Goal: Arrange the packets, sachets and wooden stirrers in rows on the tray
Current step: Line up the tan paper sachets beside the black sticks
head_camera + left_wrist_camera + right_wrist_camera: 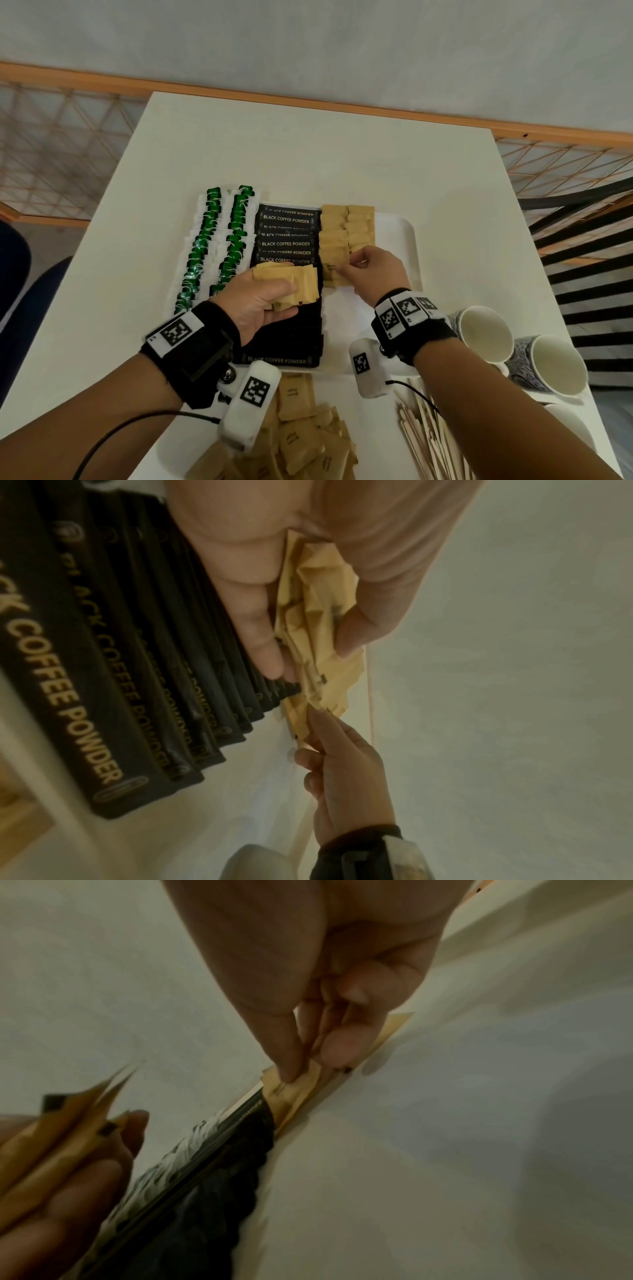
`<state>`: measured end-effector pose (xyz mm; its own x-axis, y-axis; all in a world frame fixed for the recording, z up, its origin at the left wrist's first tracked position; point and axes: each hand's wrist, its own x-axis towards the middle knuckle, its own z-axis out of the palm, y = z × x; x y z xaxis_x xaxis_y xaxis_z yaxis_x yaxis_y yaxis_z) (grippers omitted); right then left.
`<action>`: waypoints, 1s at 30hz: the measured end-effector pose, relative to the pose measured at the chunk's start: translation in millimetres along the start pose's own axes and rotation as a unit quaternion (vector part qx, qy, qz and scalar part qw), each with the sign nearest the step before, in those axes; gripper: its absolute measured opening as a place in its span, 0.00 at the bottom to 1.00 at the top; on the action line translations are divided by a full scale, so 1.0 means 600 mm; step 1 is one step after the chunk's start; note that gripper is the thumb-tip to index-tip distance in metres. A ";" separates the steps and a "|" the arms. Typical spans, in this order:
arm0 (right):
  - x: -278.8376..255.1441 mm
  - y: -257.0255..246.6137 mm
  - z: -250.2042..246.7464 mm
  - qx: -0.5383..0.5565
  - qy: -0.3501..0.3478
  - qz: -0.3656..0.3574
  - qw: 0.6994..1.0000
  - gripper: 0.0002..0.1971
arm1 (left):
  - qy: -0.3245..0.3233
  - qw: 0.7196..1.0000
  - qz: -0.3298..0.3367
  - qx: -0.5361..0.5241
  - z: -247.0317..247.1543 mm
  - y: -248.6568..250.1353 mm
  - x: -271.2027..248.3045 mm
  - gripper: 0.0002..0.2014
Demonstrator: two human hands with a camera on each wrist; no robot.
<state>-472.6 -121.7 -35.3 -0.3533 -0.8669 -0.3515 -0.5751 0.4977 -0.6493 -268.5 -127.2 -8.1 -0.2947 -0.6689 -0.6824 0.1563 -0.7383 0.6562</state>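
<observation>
Several brown sachets (294,286) sat fanned in the left hand's (255,303) grip as stock, while the right hand (371,270) pinched one sachet (334,274) just beyond it, apparently extending the row.

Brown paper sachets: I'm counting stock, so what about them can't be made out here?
- Fan of brown paper sachets in left hand: overlapped, uncountable.
- Loose brown sachet pile: cut by head view's bottom edge, under the wrist camera.
- Sachet print: too small.
- Sachet pinched by right hand: wrist view blurred.

Brown sachets (346,233), black packets (287,240) rowed on tray (407,240)
</observation>
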 end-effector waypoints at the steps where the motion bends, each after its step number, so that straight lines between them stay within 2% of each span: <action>1: 0.000 -0.001 0.000 -0.003 0.004 0.006 1.000 0.11 | 0.002 1.000 0.000 0.004 -0.001 -0.001 0.000 0.15; 11: -0.008 -0.006 -0.008 -0.027 0.017 -0.008 0.999 0.16 | 0.003 1.000 0.000 0.004 0.000 -0.003 0.003 0.15; 14: -0.017 -0.010 -0.012 0.031 0.010 -0.037 0.999 0.13 | -0.002 1.000 0.002 0.004 0.001 -0.004 0.005 0.17; 16: -0.029 -0.017 -0.013 0.080 -0.034 -0.062 0.994 0.10 | -0.006 1.000 0.002 0.003 0.003 -0.004 0.006 0.17; 18: -0.041 -0.024 -0.012 0.094 -0.115 -0.077 0.986 0.11 | -0.014 1.000 0.005 0.014 0.008 -0.003 0.007 0.18; 20: -0.048 -0.028 -0.009 0.118 -0.168 -0.076 0.976 0.10 | -0.017 1.000 0.012 0.014 0.014 -0.001 0.009 0.18; 22: -0.052 -0.028 -0.012 0.189 -0.180 -0.046 0.964 0.07 | -0.008 1.000 0.017 -0.006 0.019 0.002 0.010 0.18; 26: -0.057 -0.021 -0.024 0.315 -0.184 0.007 0.931 0.09 | 0.003 1.000 0.017 -0.021 0.027 0.006 0.009 0.19; 28: -0.062 -0.016 -0.025 0.310 -0.193 -0.003 0.931 0.10 | 0.005 1.000 0.022 -0.007 0.029 0.005 0.009 0.18; 30: -0.068 -0.012 -0.023 0.258 -0.187 -0.036 0.947 0.14 | 0.000 0.999 0.032 0.026 0.032 0.002 0.008 0.18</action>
<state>-464.3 -89.5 -6.5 0.0149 -0.8947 -0.4465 -0.1168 0.4420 -0.8894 -288.0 -129.8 -4.3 -0.2851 -0.7147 -0.6387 0.1257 -0.6884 0.7143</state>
